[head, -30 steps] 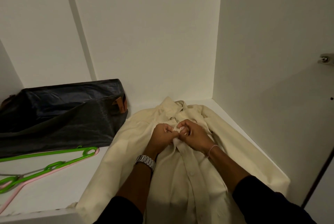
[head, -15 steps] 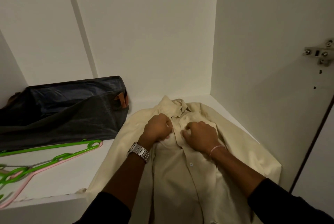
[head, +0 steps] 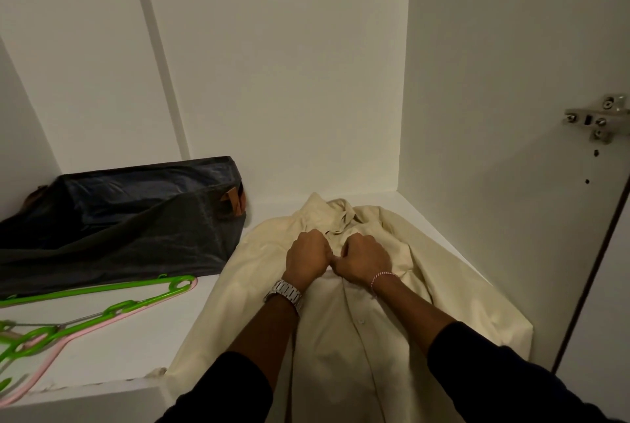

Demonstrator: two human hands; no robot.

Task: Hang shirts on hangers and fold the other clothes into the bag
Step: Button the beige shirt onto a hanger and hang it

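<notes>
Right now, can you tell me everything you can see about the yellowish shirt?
The cream shirt looks like soft woven cloth with a collar at the far end and a row of small buttons down its front. It lies spread front-up on the white shelf, its hem hanging over the near edge, a sleeve folded along the right wall. The left hand and right hand both grip the front just below the collar. Its left edge lies close to the dark bag.
</notes>
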